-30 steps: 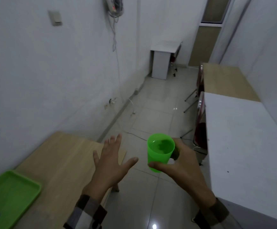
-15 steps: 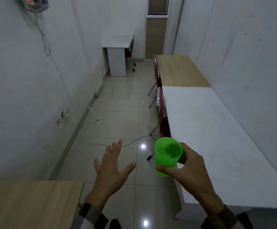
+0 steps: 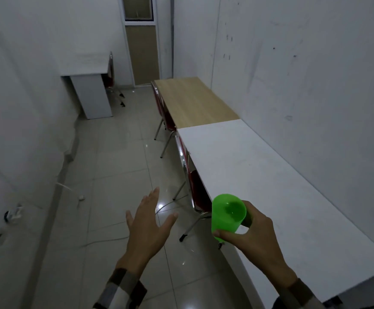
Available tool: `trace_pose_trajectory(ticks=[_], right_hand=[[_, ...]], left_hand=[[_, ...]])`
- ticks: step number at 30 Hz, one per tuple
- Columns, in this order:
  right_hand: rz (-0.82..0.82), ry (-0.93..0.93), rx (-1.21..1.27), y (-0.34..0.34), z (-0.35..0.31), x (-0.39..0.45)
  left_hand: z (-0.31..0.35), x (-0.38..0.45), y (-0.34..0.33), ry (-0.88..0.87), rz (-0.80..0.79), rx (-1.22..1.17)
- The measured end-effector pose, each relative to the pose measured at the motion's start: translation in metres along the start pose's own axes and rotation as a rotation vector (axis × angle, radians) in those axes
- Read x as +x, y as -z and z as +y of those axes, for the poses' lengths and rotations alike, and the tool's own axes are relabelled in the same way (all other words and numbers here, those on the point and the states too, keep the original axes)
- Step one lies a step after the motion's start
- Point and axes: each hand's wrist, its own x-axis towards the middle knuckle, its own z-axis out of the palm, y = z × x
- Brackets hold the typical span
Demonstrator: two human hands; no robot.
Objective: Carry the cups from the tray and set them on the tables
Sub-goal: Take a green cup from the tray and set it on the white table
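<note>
My right hand (image 3: 251,238) grips a bright green plastic cup (image 3: 226,214), held upright over the near left edge of the long white table (image 3: 270,175). Some liquid seems to show inside the cup. My left hand (image 3: 147,228) floats over the floor with its fingers spread and nothing in it. Behind the white table, a wooden table (image 3: 195,101) stands against the right wall. The tray is out of view.
Red chairs with metal legs (image 3: 195,192) are tucked under the tables on the right. A small white desk (image 3: 87,70) stands at the far left by a door (image 3: 142,52). Cables (image 3: 105,235) lie on the tiled floor along the left wall.
The view has turned right: the wooden table with the green tray has left the frame and the white table is closer. The cup has moved over the white table's edge.
</note>
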Motion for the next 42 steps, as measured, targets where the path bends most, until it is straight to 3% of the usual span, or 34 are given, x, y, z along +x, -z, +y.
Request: trace_pose_trajectory(ticks=[9,18,25,32,42], right_hand=[[0.120,-0.064,0.025,-0.046,0.022,0.086],[0.195,-0.147,0.026,-0.065,0.086,0.188],[0.216,-0.212,0.035,-0.069,0.167,0.286],[0.243,-0.327,0.068,-0.068,0.240,0.364],[0.315,-0.502,0.041,-0.067,0.334,0.434]], left_hand=[[-0.037,0.085,0.005,0.035,-0.078,-0.018],[-0.043,0.193,-0.025,0.065,-0.069,-0.028],[-0.043,0.302,-0.085,0.130,-0.009,-0.037],[-0.042,0.402,-0.171,0.098,-0.055,-0.038],[-0.074,0.502,-0.261,0.009,-0.144,0.273]])
